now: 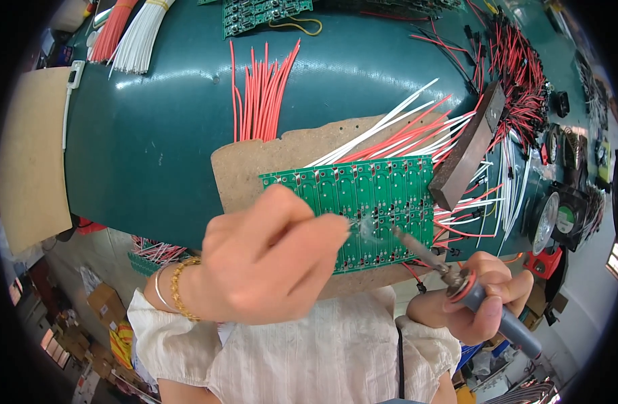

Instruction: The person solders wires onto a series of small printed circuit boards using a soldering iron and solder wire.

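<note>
A green circuit board panel (389,185) with rows of pads lies on a brown board (238,165) in front of me. My right hand (487,296) grips a soldering iron (504,320) with a grey handle. Its tip points at the panel's middle, where a faint wisp of smoke shows. My left hand (272,259) is over the panel's left part in a pinch, fingertips close to the iron's tip. Whatever is in that pinch is too small to make out. Red and white wires (396,145) run out from under the panel's far edge.
A dark brown bar (467,148) lies slanted across the panel's right corner. Loose red wires (262,91) lie beyond the brown board. Piled red and black wires (517,81) and a fan (571,222) stand at right. More circuit boards (262,15) lie at the far edge.
</note>
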A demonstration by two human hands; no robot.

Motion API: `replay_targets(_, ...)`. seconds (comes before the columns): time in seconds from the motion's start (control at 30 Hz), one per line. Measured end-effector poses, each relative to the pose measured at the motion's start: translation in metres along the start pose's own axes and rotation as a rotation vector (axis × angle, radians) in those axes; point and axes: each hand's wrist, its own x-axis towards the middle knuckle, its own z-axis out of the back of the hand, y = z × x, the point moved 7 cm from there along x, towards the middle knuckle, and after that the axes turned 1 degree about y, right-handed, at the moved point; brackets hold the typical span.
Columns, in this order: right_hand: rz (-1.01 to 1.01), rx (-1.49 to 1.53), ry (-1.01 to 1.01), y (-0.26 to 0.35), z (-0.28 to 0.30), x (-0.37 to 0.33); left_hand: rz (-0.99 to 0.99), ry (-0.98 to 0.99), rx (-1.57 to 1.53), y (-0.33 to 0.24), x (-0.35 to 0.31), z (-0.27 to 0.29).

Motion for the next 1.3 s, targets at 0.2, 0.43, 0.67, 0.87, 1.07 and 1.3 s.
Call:
replay_targets(0.2, 0.091, -0.291, -0.107, 0.005, -0.039, 0.007, -0.036, -0.003, -0.012, 0.017, 0.023, -0.003)
replay_targets(0.43, -0.003, -0.229, 0.130, -0.002, -0.043, 0.012, -0.158, 0.007, 0.043, 0.019, 0.027, -0.013)
replay_targets(0.67, -0.059, -0.154, 0.093, -0.014, -0.038, 0.010, -0.263, -0.025, 0.170, 0.018, 0.026, -0.021)
replay_targets(0.87, -0.072, -0.105, 0.086, -0.015, -0.031, 0.015, -0.244, 0.075, 0.140, 0.009, 0.022, -0.016)
replay_targets(1.07, -0.076, 0.013, 0.001, -0.017, -0.019, 0.015, 0.056, 0.001, 0.061, 0.015, 0.018, 0.005)
replay_targets(1.3, -0.112, -0.035, 0.191, -0.013, -0.047, 0.017, -0.032, -0.016, 0.020, 0.025, 0.015, 0.001)
